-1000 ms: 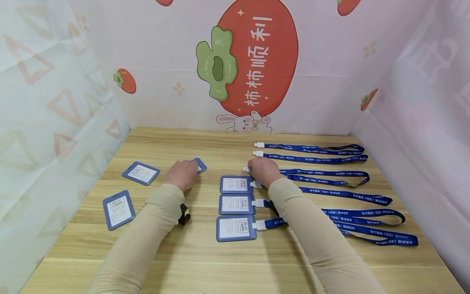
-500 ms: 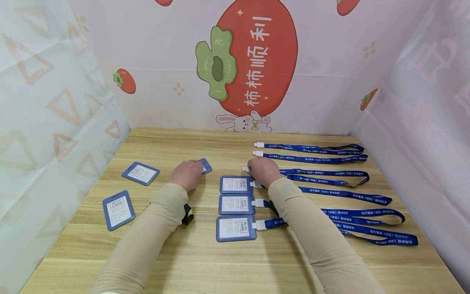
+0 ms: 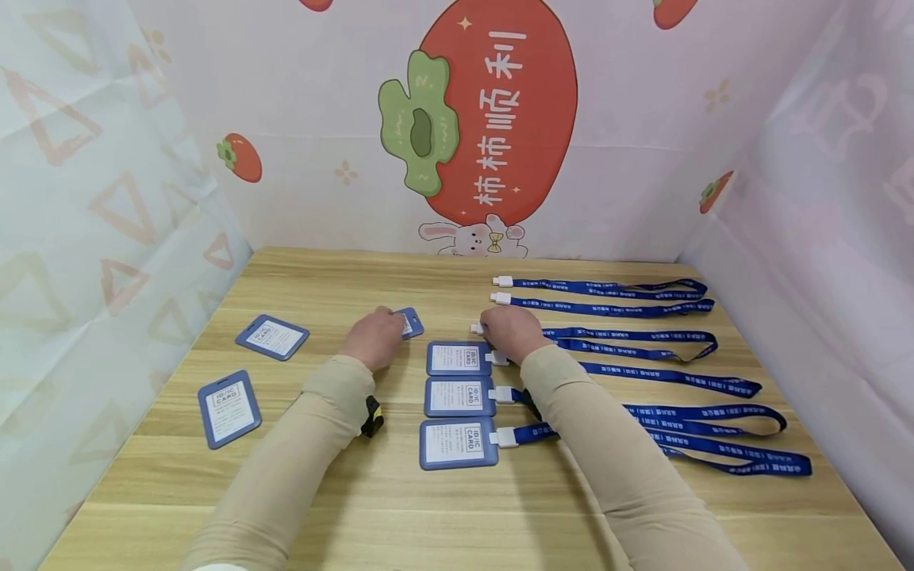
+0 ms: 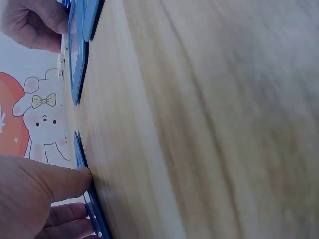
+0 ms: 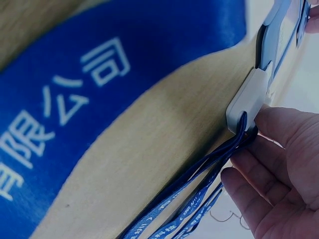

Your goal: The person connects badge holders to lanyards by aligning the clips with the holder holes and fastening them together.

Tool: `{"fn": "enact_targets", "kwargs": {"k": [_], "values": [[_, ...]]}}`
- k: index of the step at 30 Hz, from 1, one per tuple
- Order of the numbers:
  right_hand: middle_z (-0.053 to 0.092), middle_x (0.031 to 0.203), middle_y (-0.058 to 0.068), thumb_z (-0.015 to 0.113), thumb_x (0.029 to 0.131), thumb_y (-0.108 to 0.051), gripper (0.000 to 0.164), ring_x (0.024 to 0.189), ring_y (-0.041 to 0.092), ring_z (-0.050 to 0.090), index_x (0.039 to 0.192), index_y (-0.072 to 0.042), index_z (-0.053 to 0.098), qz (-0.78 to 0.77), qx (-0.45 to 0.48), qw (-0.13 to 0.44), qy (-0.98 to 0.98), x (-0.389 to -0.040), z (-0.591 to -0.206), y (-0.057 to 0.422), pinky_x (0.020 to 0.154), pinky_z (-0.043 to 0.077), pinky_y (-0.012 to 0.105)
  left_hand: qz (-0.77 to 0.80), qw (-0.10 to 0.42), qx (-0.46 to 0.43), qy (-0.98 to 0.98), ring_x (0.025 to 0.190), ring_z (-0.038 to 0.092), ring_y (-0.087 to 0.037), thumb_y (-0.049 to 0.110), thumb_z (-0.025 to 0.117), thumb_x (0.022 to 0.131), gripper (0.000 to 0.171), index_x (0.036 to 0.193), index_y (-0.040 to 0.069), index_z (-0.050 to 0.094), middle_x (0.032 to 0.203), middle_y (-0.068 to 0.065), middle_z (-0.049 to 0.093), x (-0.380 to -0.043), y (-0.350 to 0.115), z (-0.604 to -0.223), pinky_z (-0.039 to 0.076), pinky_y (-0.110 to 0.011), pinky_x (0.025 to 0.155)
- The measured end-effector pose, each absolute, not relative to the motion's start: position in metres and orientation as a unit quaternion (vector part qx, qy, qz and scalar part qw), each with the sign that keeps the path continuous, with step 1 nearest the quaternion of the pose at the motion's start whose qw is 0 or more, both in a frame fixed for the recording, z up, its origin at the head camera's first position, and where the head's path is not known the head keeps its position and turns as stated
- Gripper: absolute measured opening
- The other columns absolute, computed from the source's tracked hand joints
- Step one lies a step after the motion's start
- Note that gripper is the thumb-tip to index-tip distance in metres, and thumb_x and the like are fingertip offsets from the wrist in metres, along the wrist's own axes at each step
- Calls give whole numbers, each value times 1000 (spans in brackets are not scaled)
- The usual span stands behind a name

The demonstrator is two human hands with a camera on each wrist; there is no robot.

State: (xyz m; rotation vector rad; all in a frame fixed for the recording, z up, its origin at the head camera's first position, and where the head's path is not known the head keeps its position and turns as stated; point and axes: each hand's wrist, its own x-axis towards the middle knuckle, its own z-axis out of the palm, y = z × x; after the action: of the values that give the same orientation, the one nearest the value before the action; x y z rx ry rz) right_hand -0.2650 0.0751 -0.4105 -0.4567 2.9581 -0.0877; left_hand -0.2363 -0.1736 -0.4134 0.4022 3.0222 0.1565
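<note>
Wooden tabletop (image 3: 400, 523) below — your left hand (image 3: 374, 339) pinches a blue card holder (image 3: 412, 323), your right hand (image 3: 512, 333) a blue lanyard (image 3: 607, 334) at its white clip (image 3: 476, 328).

In the head view, the upper middle of the frame is filled by a pale backdrop (image 3: 307, 95), on which a large red fruit (image 3: 535, 111) is printed with a green leafy cap (image 3: 421, 119) and white characters (image 3: 497, 111). Below it a white rabbit (image 3: 471, 240) with a yellow bow (image 3: 495, 242) is drawn, and smaller fruits (image 3: 246, 160) are scattered around. The left side is covered by whitish cloth (image 3: 43, 214) patterned with triangles (image 3: 124, 295), the right by pinkish-white cloth (image 3: 800, 262), and the lower half by a wood-grain desk (image 3: 400, 515).
</note>
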Motion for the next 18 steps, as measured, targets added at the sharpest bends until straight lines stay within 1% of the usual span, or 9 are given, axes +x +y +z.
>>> {"fn": "enact_targets", "kwargs": {"k": [6,10,18], "values": [[72,94,-1,65,105,-25,21,85,18,63,121,-17,77,-27,-152,71,985,-265,-411,75,95,60,36,56,49,132,988,129,60,-45,5,51,107,34,137,-4,62,144,-29,58,-237,-168,-414,53,-55,108],[72,95,-1,65,105,-25,21,86,18,63,121,-17,77,-28,-151,72,986,-265,-411,75,95,60,37,41,47,137,989,129,60,-45,5,48,107,34,137,-2,62,146,-26,58,-238,-165,-415,51,-55,110],[74,99,0,65,105,-25,21,87,19,63,122,-17,77,-29,-154,71,985,-266,-412,74,97,60,37,17,49,143,988,134,58,-40,5,47,108,36,140,3,62,149,-20,58,-240,-160,-415,47,-55,114]]}}
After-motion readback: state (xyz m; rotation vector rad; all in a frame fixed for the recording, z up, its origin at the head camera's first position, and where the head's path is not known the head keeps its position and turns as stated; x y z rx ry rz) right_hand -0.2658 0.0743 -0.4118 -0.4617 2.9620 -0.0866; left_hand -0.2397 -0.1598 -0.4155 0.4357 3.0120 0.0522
